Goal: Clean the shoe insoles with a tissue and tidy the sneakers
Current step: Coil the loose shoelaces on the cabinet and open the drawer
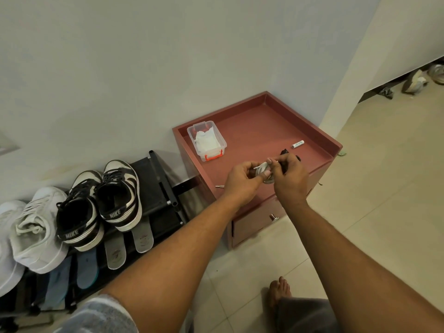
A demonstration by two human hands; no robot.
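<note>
Red-brown cabinet top, serving as the worktop (259,126), had a raised rim along its back and side edges, which would keep small items from rolling off. Both hands met above the front edge: the left hand (241,180) and the right hand (289,179) each pinched a whitish wad (262,168) between curled fingers. This was probably a tissue being bunched into a pad for wiping, though its exact nature could not be told. A clear plastic box (207,140) of white tissues stood near the back-left corner, within easy reach. A battery (298,144) lay toward the right edge, and a dark object (284,152) was partly hidden behind the right hand. On the shoe rack (153,186) left of the cabinet, two black-and-white sneakers (120,188) stood toes to the wall. Two grey insoles (144,239) lay at the rack's front edge, apparently set out for cleaning and not yet reached
</note>
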